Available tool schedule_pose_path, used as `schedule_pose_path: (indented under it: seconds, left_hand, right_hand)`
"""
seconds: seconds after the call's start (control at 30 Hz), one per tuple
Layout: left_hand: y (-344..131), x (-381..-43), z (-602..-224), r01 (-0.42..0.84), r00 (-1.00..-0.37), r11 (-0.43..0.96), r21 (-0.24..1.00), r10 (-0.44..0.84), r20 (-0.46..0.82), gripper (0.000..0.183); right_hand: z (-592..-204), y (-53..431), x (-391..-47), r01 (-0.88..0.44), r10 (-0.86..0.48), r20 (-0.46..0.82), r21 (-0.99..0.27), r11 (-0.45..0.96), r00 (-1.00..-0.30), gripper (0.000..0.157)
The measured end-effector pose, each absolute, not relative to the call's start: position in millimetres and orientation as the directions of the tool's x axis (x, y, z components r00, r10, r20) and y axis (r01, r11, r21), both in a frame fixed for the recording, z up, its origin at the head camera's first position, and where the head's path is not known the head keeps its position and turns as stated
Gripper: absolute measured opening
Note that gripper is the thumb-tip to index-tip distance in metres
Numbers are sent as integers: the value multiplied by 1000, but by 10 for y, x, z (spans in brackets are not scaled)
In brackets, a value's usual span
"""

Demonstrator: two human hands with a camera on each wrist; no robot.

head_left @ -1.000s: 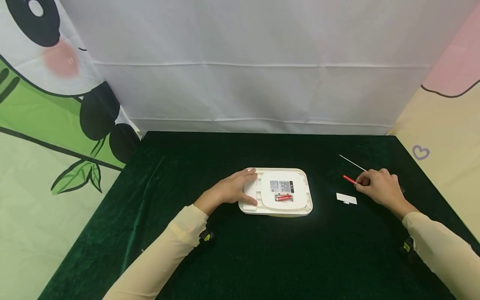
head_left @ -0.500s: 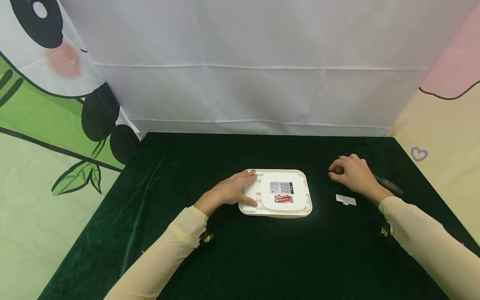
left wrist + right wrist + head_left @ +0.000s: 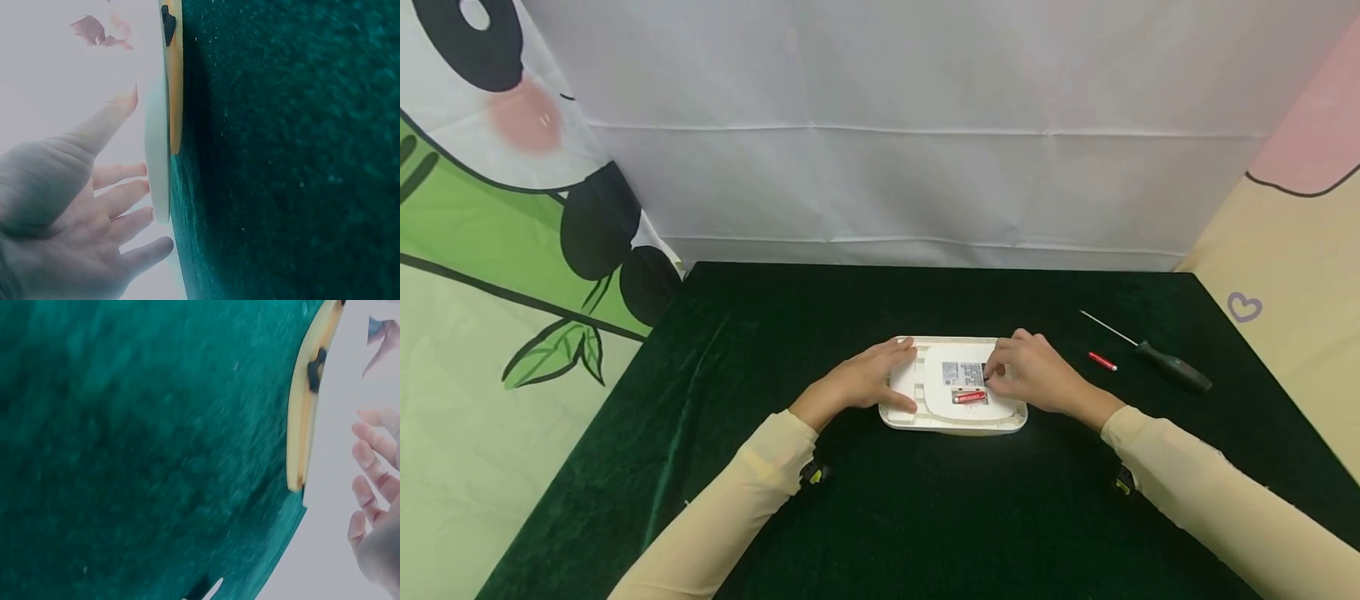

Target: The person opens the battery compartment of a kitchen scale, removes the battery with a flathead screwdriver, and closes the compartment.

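A white, flat, rounded-rectangular device (image 3: pixel 931 421) lies on the table with its label (image 3: pixel 961 374) and small battery compartment facing up. One red battery (image 3: pixel 968 397) sits in the compartment. My left hand (image 3: pixel 861 379) rests on the device's left end, fingers spread and fairly straight, thumb on the near side. My right hand (image 3: pixel 1033 372) is over the device's right half. Its thumb and forefinger tips are close together just right of the compartment, at the battery's end. In the right wrist view its other fingers (image 3: pixel 369 453) are loosely bent. Beneath the device shows a yellowish layer (image 3: pixel 177 100).
A second red battery (image 3: pixel 1102 361) lies on the dark green cloth-covered table (image 3: pixel 865 517) to the right. Beyond it is a screwdriver (image 3: pixel 1176 367) with a dark handle, its shaft pointing back left. A white curtain (image 3: pixel 925 167) hangs behind the table.
My right hand has moved left from beside the loose battery and screwdriver to the device's compartment. Its wrist now covers where the small white cover lay. My left hand has stayed put.
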State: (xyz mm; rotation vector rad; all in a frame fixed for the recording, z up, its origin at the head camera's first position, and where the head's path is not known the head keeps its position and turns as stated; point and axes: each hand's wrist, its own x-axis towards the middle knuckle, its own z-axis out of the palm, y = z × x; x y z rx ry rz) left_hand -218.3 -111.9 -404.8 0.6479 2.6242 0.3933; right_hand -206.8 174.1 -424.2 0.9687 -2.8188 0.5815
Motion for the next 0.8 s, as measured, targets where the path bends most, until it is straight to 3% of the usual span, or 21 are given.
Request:
schedule_pose_path:
  seconds: [0.6,0.8]
  left_hand:
    - [-1110,-2191,-4050,387,-806,850,356,500,-316,91]
    - [-1114,-2193,-4050,392,-804,849,355,504,-317,91]
  right_hand:
    - [-4170,1576,-1972,-713,-692,172,-153,685,-701,7]
    - [-4171,1543,-1990,-711,-694,154,-143,688,-703,7]
